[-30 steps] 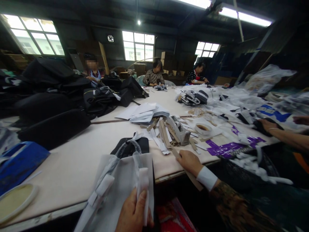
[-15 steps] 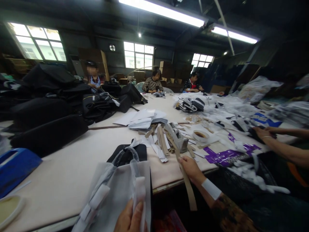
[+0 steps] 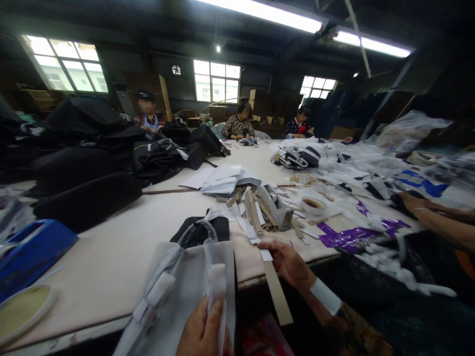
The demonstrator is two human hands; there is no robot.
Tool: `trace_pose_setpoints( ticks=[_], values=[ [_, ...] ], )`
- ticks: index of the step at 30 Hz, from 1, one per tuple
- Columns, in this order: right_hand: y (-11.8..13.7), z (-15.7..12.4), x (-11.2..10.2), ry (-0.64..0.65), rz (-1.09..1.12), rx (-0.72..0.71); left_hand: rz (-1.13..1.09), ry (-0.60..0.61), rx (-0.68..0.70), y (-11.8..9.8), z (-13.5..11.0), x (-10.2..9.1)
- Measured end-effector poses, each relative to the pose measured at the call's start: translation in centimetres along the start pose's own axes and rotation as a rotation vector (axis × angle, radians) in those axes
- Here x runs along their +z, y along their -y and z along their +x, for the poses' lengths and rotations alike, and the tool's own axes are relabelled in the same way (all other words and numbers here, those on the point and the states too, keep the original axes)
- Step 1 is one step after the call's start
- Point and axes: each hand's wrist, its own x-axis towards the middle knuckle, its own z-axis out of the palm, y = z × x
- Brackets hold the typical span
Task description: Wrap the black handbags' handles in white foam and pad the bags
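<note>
My left hand [image 3: 203, 330] is at the bottom edge, pinched closed on the wrapped handle of a white fabric bag [image 3: 193, 282] that hangs over the table's near edge. A black bag [image 3: 202, 228] lies under it. My right hand [image 3: 287, 259] is closed on a brown cardboard strip [image 3: 276, 294] with a white tip, held just off the table edge and slanting down toward me. A heap of similar strips [image 3: 256, 210] and a grey tape dispenser [image 3: 278, 205] lie just beyond that hand.
The long white table [image 3: 111, 247] carries black bags [image 3: 85, 158] at the left, a paper stack [image 3: 222, 179], a tape roll [image 3: 312, 203], purple plastic [image 3: 349, 236] and clear bags at the right. Another person's arm [image 3: 434, 215] reaches in from the right. Three people sit at the far end.
My right hand has pulled the brown strip off the pile and drawn it back over the table edge. My left hand keeps its hold on the white bag's handle.
</note>
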Motion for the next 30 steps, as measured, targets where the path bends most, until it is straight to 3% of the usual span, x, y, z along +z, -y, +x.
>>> trace_pose_setpoints(
  ticks=[5,9,11,15,17,20,22,30],
  values=[
    [1.0,-3.4,2.5,0.209,-0.121,-0.044,-0.05,0.083,-0.006,-1.1,-0.6,-0.2],
    [0.7,-7.4,5.1,0.38,-0.119,0.135,-0.085,0.124,0.004,-2.0,-1.0,-0.7],
    [0.3,-9.4,6.0,0.484,-0.246,0.208,-0.116,0.125,0.0,-2.4,-1.2,-1.0],
    [0.2,-11.2,6.3,0.732,-0.571,0.161,-0.182,0.127,-0.026,-2.5,-1.4,-1.3],
    [0.4,-10.8,5.8,0.691,-0.648,0.134,-0.23,0.134,-0.053,-2.3,-1.4,-1.5],
    [0.6,-9.1,5.1,0.474,-0.616,0.078,-0.313,0.145,-0.085,-1.8,-1.3,-1.6],
    [0.6,-7.8,5.1,0.398,-0.606,0.03,-0.35,0.138,-0.09,-1.6,-1.3,-1.6],
    [0.4,-4.6,7.8,0.417,-0.982,-0.198,-0.256,0.136,-0.036,-1.5,-1.5,-1.6]
  ],
)
